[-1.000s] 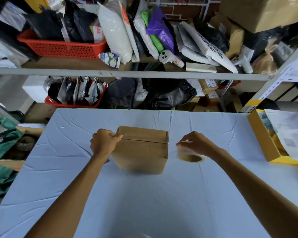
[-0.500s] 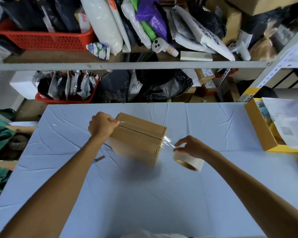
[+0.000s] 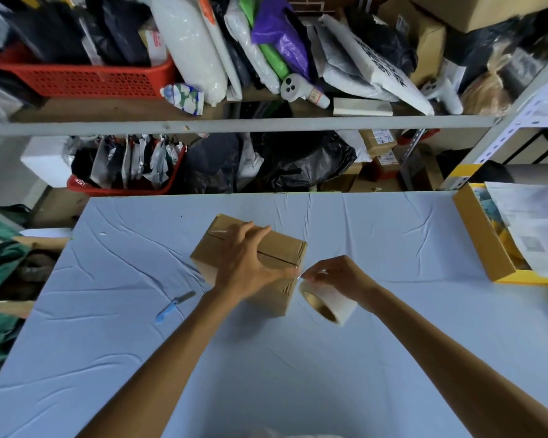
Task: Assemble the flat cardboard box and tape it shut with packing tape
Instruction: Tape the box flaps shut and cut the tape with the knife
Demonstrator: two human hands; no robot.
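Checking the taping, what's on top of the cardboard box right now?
The left hand presses flat on the cardboard box, over its flap seam. The palm hides the seam's middle.

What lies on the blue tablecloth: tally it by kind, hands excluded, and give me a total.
Cardboard box: 1
Packing tape roll: 1
Blue-handled cutter: 1
Yellow open box of papers: 1
Total: 4

The surface [image 3: 298, 374] is covered by a creased pale-blue cloth [image 3: 393, 235]. A cardboard box [image 3: 282, 251] stands near its middle. A small blue-handled cutter [image 3: 174, 306] lies to the left of it, and a yellow-edged box [image 3: 484, 241] holding papers sits at the right edge.
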